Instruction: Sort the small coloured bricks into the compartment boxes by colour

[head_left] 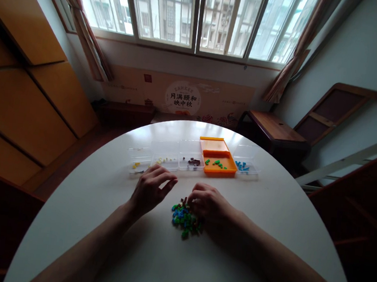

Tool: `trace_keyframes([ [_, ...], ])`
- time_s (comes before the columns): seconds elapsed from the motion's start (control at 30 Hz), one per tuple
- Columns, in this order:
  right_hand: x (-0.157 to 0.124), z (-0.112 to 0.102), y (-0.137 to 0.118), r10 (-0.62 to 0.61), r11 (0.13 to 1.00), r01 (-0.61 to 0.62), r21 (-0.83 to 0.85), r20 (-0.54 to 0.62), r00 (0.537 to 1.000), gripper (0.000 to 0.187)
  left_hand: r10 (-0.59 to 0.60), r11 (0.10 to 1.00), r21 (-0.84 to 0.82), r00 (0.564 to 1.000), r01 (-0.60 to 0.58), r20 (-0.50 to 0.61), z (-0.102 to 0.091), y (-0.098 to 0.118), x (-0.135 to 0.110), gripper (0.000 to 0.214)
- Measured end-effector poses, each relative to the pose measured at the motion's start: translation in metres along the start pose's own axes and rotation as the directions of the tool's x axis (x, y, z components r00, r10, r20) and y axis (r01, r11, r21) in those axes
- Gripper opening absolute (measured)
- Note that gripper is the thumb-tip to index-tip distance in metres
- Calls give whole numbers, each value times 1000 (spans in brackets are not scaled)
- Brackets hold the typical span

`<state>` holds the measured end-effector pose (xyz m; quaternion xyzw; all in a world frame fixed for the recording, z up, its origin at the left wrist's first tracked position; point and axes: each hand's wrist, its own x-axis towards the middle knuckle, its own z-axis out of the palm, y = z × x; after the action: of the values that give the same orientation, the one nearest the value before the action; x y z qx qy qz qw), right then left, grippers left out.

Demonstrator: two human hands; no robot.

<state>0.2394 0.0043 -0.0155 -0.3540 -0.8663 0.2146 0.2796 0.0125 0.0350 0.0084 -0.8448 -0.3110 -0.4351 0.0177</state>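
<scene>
A small pile of tiny building bricks [185, 219], mostly green and blue with some brown, lies on the white round table [175, 265]. My right hand [211, 201] is at the pile's upper right edge, fingers curled and pinched down among the brown pieces; what is between the fingertips is hidden. To the left, my left hand [153, 186] hovers in front of the clear boxes. Its thumb and forefinger curve toward each other with a slight gap, and nothing shows between them. An orange box [220, 172] with its lid open holds several green bricks [218, 163].
Beside the orange box stand open clear boxes: one with blue bricks [241, 166] at right, one with dark brown bricks [193, 161], one with pale pieces [164, 161], and one with yellow pieces [136, 165] partly behind my left hand. A wooden side table [276, 125] stands beyond.
</scene>
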Motion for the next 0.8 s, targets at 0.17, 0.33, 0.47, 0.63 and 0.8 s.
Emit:
trace_keyframes([
  [0.17, 4, 0, 0, 68, 995, -66, 80, -24, 997, 8, 43, 999, 15, 998, -43, 44, 0, 2, 0, 6],
  [0.33, 10, 1, -4, 207, 933, -162, 322, -110, 972, 10, 180, 983, 11, 978, -182, 109, -2, 14, 0, 7],
  [0.47, 12, 6, -10, 249, 849, -173, 498, -89, 964, 19, 250, 967, 7, 957, -253, 144, -3, 25, 1, 9],
  [0.63, 11, 8, -12, 258, 778, -169, 605, -63, 964, 26, 257, 966, -23, 959, -256, 119, -5, 29, 2, 11],
  [0.8, 13, 7, -11, 296, 700, -182, 691, -49, 954, 32, 235, 972, -29, 969, -233, 75, -7, 30, 3, 8],
])
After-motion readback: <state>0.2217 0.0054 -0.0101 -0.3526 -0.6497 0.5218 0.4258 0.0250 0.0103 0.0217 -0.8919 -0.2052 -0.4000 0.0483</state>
